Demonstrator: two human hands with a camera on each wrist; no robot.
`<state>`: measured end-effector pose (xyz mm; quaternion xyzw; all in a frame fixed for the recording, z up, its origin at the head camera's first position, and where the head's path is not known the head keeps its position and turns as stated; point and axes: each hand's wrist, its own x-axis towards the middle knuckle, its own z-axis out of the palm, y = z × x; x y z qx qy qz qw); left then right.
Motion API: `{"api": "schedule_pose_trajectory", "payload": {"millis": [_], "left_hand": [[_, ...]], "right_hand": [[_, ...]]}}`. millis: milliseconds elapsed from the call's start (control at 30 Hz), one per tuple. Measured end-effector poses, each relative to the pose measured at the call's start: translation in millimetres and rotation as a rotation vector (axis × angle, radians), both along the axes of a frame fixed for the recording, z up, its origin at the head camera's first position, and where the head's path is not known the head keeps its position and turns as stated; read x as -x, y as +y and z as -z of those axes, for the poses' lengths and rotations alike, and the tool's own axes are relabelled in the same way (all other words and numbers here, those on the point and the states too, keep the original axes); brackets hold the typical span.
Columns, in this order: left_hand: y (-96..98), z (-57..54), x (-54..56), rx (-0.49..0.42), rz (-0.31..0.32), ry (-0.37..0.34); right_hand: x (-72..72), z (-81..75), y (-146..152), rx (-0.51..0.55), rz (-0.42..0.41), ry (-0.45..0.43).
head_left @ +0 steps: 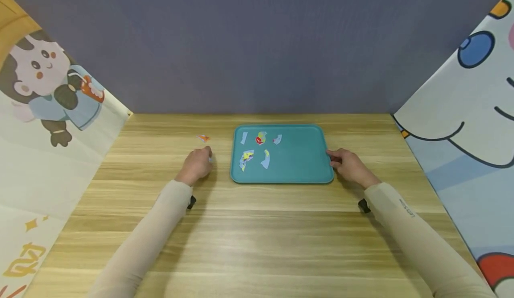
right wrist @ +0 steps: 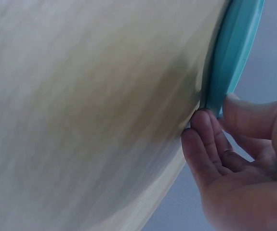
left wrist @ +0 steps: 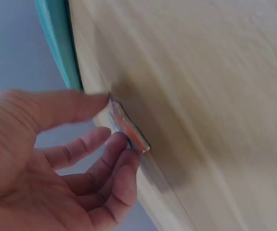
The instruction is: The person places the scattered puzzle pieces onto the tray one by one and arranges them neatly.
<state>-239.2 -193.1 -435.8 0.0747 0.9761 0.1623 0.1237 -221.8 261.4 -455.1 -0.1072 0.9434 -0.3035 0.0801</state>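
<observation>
Left of the tray, my left hand [head_left: 197,164] pinches a small flat printed piece [left wrist: 131,133] at the tabletop. Orange and pale blue show on it in the left wrist view; in the head view the fingers mostly hide it. Another orange printed piece [head_left: 203,138] lies just beyond that hand. My right hand [head_left: 348,166] grips the right rim of the teal tray [head_left: 297,155], thumb on the edge and fingers lower down. Several irregular printed pieces lie on the tray's left half, among them a red and yellow piece [head_left: 261,138] and a curved pale blue piece [head_left: 265,159].
The tray lies on a wood-grain table [head_left: 257,235], towards its back edge. A dark grey panel [head_left: 257,43] stands behind the table. Walls with cartoon prints [head_left: 52,79] rise on both sides.
</observation>
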Motion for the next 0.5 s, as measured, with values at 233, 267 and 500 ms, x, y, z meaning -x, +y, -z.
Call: {"api": "schedule_pose_trajectory", "payload": {"millis": [233,267,500], "left_hand": [[-9.8,-5.0,-7.8,0.006,0.002,-0.028],[-11.0,-5.5,-9.3,-0.003,-0.002,-0.039],[-15.3,-5.0,-16.3,-0.056,0.004,-0.083]], "right_hand": [[0.0,-0.4,-1,-0.011,-0.006,0.004],[-0.2,-0.7,-1,-0.011,-0.005,0.005],[-0.3,-1.1,0,-0.020,-0.002,0.005]]}}
